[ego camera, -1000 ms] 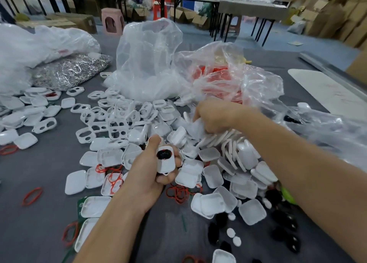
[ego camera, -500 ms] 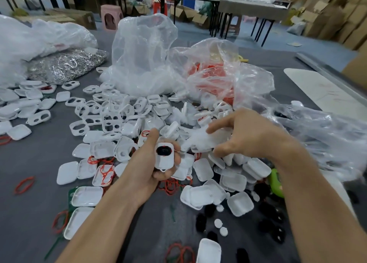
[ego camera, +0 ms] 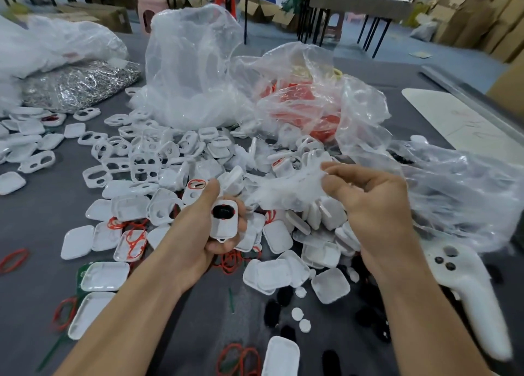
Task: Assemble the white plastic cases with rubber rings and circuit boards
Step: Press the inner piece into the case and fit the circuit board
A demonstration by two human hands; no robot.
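"White plastic, is that the case half [ego camera: 224, 224] in the left hand [ego camera: 195, 242]?"

"Yes. The thumb lies along its left edge and the fingers curl round its right edge, holding it above the grey table [ego camera: 39, 296], just in front of the pile of case shells [ego camera: 158, 163]."

"Which way does it point?"

"Its long axis runs away from the person. The small tab end is nearest the wrist, and the hollow side faces up at the camera."

"How does it look?"

"It's a rounded rectangle. A black oval part [ego camera: 223, 212] sits in the far half with a trace of red at its rim, and the near half is bare white."

"And the right hand [ego camera: 377, 205]?"

"It's raised beside the left. Its thumb and forefinger pinch a white piece [ego camera: 286, 189], which is too blurred to name."

"What's around them?"

"Red rubber rings [ego camera: 14, 259] are scattered on the table, and more black parts [ego camera: 272, 310] lie near the person. Clear plastic bags [ego camera: 192, 63] are heaped behind the pile, one of them [ego camera: 309, 106] showing red inside. A white handheld controller [ego camera: 470, 296] lies at the right."
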